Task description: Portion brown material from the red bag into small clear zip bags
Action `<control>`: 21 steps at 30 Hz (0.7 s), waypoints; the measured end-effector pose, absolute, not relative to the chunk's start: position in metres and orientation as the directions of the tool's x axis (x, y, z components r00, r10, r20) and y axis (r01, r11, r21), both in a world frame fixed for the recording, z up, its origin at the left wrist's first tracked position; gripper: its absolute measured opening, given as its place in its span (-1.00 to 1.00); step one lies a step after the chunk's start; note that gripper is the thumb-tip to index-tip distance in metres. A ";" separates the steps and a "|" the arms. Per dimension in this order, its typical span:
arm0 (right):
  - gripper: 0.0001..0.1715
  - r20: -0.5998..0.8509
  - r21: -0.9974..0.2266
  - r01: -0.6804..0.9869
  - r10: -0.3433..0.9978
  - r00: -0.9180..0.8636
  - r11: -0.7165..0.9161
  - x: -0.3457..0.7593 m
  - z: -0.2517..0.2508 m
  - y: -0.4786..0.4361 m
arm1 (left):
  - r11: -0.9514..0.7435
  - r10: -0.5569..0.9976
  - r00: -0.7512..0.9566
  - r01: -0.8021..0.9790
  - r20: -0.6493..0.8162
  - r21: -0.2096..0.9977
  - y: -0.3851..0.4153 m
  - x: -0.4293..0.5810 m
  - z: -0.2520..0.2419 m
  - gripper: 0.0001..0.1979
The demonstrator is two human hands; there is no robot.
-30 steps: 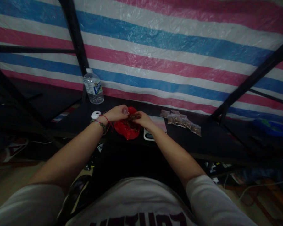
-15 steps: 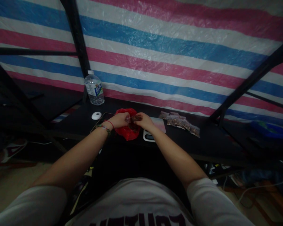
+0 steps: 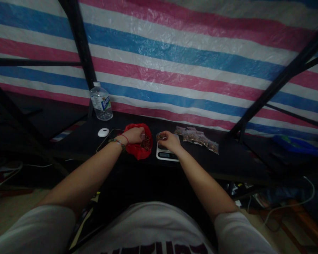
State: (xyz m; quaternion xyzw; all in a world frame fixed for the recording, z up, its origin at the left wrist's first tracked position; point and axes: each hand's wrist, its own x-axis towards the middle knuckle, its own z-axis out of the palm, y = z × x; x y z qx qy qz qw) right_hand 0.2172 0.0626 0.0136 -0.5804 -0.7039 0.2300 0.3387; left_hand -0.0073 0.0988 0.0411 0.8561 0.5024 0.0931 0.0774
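My left hand [image 3: 134,135], with bracelets at the wrist, reaches over a red plastic bag [image 3: 138,152] that lies open on the black table. Loose brown bits [image 3: 147,141] show inside the bag. Its fingers are closed on something small and clear that I cannot make out. To the right, my right hand [image 3: 170,141] is over a white digital scale [image 3: 160,157]. Between its fingertips is a small clear bag of brown bits [image 3: 161,136], at the scale's top left. Part of the scale's plate is hidden under the hand.
Several filled clear bags [image 3: 196,137] lie right of the scale. A large plastic bottle [image 3: 101,104], a white oval object [image 3: 103,132] and a dark flat device [image 3: 106,141] stand or lie to the left. Black frame posts [image 3: 83,46] rise before a striped sheet [image 3: 161,63].
My right hand has moved away from the red bag, carrying the small clear bag to the scale. My left hand stays at the red bag. The view has shifted slightly.
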 end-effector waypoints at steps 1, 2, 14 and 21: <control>-0.57 0.208 -0.716 0.662 0.973 -0.102 0.222 0.215 0.013 0.062 | -0.488 0.872 0.477 0.833 0.109 0.261 0.098 -0.006 0.045 -0.72; -0.58 0.209 -0.716 0.659 0.971 -0.113 0.231 0.212 0.011 0.062 | -0.501 0.865 0.482 0.808 0.141 0.312 0.096 -0.004 0.049 -0.71; -0.67 0.263 -0.800 0.512 0.950 -0.167 0.311 0.198 0.011 0.058 | -0.602 0.762 0.573 0.456 0.301 0.655 0.086 0.017 0.058 -0.68; -0.62 0.284 -0.848 0.435 0.952 -0.111 0.303 0.211 0.000 0.067 | -0.550 0.812 0.392 0.262 0.433 0.793 0.088 0.011 0.056 -0.62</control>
